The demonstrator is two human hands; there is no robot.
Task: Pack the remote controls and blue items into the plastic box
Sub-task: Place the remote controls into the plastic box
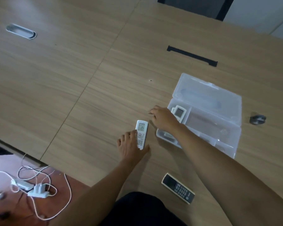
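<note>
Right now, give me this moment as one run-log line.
left hand: on white remote, table | right hand: empty, open, by plastic box | boxed: one white remote | pending: dark remote

White remote (pixel 141 134): flat, left of open clear box (pixel 225 128). White remote inside (pixel 179 112). Dark remote (pixel 178 188): near edge.

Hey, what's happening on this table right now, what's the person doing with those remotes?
A person is packing remotes into a clear plastic box that lies open on the wooden table. One white remote already sits in the box. The left hand rests on a second white remote lying flat on the table beside the box, not yet lifted. The right hand hovers open at the box's near corner, holding nothing. A dark remote lies untouched closer to the person.
</note>
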